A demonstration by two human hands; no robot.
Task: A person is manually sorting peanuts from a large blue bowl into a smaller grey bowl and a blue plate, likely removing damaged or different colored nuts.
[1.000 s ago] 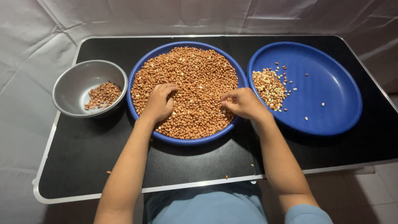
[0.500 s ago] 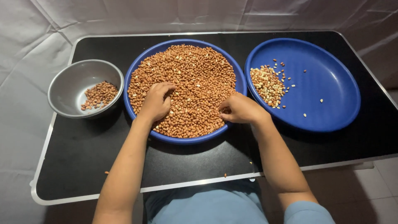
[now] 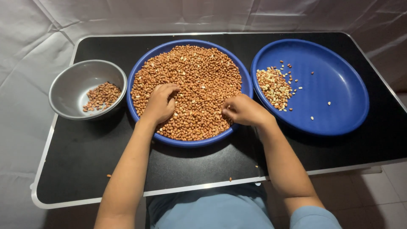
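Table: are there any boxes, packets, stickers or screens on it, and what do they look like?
None in view. The black table bears only open dishes:
Middle blue plate: round, heaped with brown peanuts, both hands in it.
Right blue plate: round, small pale pile.
Grey bowl: left, round, few peanuts.

Table [image 3: 203, 161]: black top with a pale metal edge, set against white cloth.
Left of table: grey metal bowl [image 3: 68, 85] with a small heap of red-brown peanuts.
Middle: large blue plate [image 3: 146, 63] heaped with red-brown peanuts, just beside the bowl.
Right: second blue plate [image 3: 339, 85], near the first, bearing a small pile of pale skinned peanuts on its left part and a few scattered ones.
Near front edge: stray peanuts [image 3: 230, 179] lying on the bare black top.
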